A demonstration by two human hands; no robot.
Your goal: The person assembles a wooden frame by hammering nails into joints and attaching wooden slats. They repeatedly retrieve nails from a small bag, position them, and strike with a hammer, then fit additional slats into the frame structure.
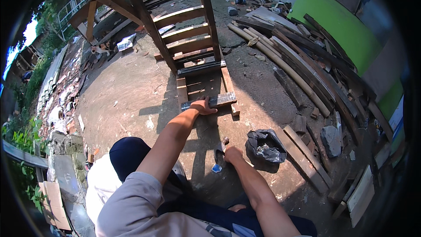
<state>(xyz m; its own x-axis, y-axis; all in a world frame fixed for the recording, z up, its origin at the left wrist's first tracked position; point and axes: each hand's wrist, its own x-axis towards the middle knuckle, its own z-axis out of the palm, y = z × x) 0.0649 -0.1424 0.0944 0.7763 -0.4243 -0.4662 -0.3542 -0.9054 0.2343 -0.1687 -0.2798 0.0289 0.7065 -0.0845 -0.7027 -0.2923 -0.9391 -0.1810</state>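
My left hand (204,105) is stretched forward, holding a short wooden board (222,99) that lies across the near end of a tall wooden frame with slats (186,34). Its thumb points right along the near side, while the fingers reach over the board. Closer to me, my right hand (233,153) is closed around the handle of a hammer (225,141), just above the ground. Right of that hand sits an open black plastic bag (279,147) with small greyish pieces inside, too small to name. A little blue packet (216,168) lies left of it.
Long planks and poles (302,68) are piled on the right, before a green panel (333,22). Two planks (307,160) lie beside the bag, near a grey stone block (330,141). Rubble (59,101) lines the left. Dark-blue rounded cloth (129,158) and white cloth show beside my left arm.
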